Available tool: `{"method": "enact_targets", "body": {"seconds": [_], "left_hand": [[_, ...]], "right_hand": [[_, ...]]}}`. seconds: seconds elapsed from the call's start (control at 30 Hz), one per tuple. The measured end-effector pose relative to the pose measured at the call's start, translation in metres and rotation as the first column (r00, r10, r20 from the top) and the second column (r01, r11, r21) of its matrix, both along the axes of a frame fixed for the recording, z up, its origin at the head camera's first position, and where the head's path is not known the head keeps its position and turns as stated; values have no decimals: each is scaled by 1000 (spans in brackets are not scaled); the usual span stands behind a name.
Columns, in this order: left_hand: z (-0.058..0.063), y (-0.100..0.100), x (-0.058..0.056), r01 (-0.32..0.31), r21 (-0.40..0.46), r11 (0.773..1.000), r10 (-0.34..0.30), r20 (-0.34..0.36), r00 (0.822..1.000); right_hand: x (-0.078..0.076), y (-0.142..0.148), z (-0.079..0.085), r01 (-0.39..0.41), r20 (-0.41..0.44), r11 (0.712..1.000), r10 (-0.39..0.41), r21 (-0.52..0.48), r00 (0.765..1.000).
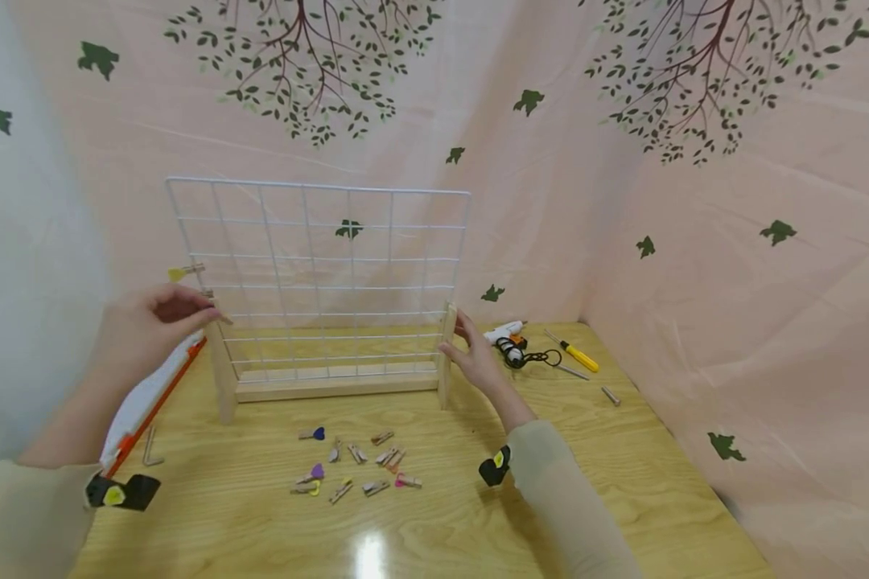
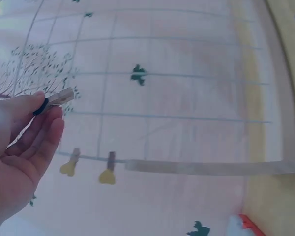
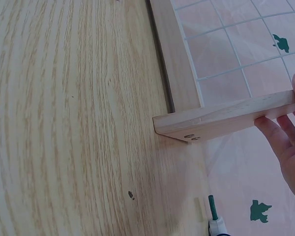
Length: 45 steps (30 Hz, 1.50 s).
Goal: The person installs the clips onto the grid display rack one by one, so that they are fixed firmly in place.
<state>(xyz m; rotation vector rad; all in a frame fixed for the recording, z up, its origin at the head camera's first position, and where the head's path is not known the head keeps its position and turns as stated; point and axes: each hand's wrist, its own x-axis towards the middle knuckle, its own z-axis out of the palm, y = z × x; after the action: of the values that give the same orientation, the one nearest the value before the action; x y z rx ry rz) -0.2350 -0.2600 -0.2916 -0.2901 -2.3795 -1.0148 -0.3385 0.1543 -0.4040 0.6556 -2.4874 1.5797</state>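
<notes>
Here at the wire grid (image 1: 319, 186), upright in its wooden stand (image 1: 336, 390) on the wood-grain table (image 1: 420, 539), the left hand (image 1: 148, 326) works at nine o'clock, thumb and fingertips pinching a small clothespin (image 2: 59, 97) with dark blue at its held end! That pin sits beside the grid's edge, near two yellow-heart clothespins (image 2: 107, 176) clipped on the side wire just above the left post (image 1: 222, 374). Over at four o'clock, the right hand (image 1: 478, 358) grips the right post (image 1: 445, 362), thumb on one side, fingers on the other. Down at six o'clock lie loose clothespins (image 1: 357, 454), one with a blue heart. From the right hand, the glue gun (image 1: 505, 331) lies at one o'clock, the yellow-handled screwdriver (image 1: 579, 356) at three, the bolt (image 1: 611, 395) at four.
</notes>
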Motion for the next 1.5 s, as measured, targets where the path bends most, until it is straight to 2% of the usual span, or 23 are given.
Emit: {"method": "enact_targets", "body": {"seconds": [0.1,0.17,0.27,0.37,0.47,0.53,0.67,0.7,0.8,0.83,0.93,1.0,1.17,1.27,1.4,1.5], "left_hand": [[15,-6,-5,-63,149,987,77,-94,993],[24,-8,-8,-90,289,953,126,-110,986],[35,-7,-12,-125,508,852,208,-109,972],[39,-4,-18,-141,648,748,288,-126,949],[36,-3,-27,-153,708,690,358,-150,921],[34,-5,-34,-141,762,632,377,-143,915],[32,-4,-41,-103,860,500,399,-123,908],[32,-3,-42,-100,874,476,410,-120,904],[31,-2,-46,-106,887,448,453,-123,883],[31,0,-47,-100,893,438,455,-125,882],[32,4,-48,-98,897,430,463,-126,877],[32,8,-48,-94,904,416,451,-116,885],[32,14,-50,-106,903,416,462,-109,880],[28,13,-54,-136,882,451,476,-109,872],[22,7,-58,-218,820,529,475,-74,877],[20,5,-57,-266,762,591,481,-67,874]], "right_hand": [[8,-2,9,-2,14,1000,2,-3,1000],[7,-2,8,-2,7,1000,2,5,1000],[0,1,0,7,-13,1000,-7,11,1000],[0,2,0,9,-13,1000,-9,12,1000],[8,-1,8,11,10,1000,-11,0,1000],[11,-2,12,11,11,1000,-11,0,1000],[10,-2,10,13,5,1000,-13,5,1000],[10,-2,10,12,2,1000,-12,7,1000],[11,-2,11,9,-1,1000,-9,4,1000],[11,-3,11,10,-3,1000,-10,5,1000],[12,-3,12,6,-10,1000,-6,-2,1000],[11,-3,11,3,-18,1000,-3,-5,1000],[3,-2,3,-3,-43,1000,3,-7,999],[-5,0,-5,9,-48,1000,-9,1,999],[-12,2,-13,20,-47,1000,-20,4,999],[-13,3,-14,21,-47,1000,-21,-2,999]]}}
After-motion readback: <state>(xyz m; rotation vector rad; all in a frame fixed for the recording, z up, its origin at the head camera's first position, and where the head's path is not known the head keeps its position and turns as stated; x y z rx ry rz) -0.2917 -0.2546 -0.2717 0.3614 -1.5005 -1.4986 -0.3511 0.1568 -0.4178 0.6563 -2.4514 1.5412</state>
